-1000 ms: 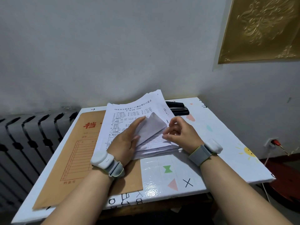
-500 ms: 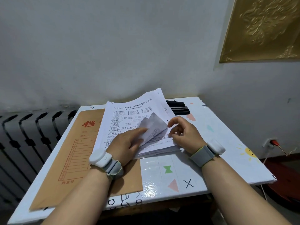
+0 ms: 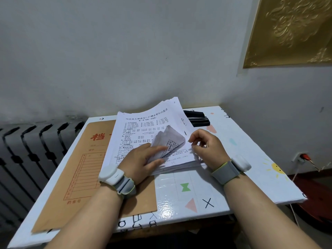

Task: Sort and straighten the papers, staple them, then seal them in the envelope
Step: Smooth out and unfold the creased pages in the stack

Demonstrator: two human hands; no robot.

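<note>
The top sheet of the papers (image 3: 143, 126) carries a printed Chinese heading that reads, as far as it can be made out, 四年级上册语文1-27课必背知识晨读, with smaller lines of text below too fine to read. The stack lies at the middle of the white table (image 3: 251, 159), its left part overlapping the brown envelope (image 3: 86, 159). The envelope lies flat on the left of the table and shows a large red 档 near its far edge, a red ruled form beneath it, and small red characters at the near left corner that are not legible. The table bears a black X, a green bow-tie shape, a pink triangle and a little sun drawing. The left hand (image 3: 142, 159) rests palm down on the near part of the stack, its fingers clamping several turned-back sheet corners that stand up in a fan. The right hand (image 3: 206, 146) sits at the stack's right edge, fingers curled, fingertips touching the edge; whether it pinches a sheet I cannot tell. Both wrists wear grey bands with white units. A black stapler (image 3: 197, 119) lies just beyond the stack's far right corner. A dark radiator (image 3: 27, 150) stands left of the table.
</note>
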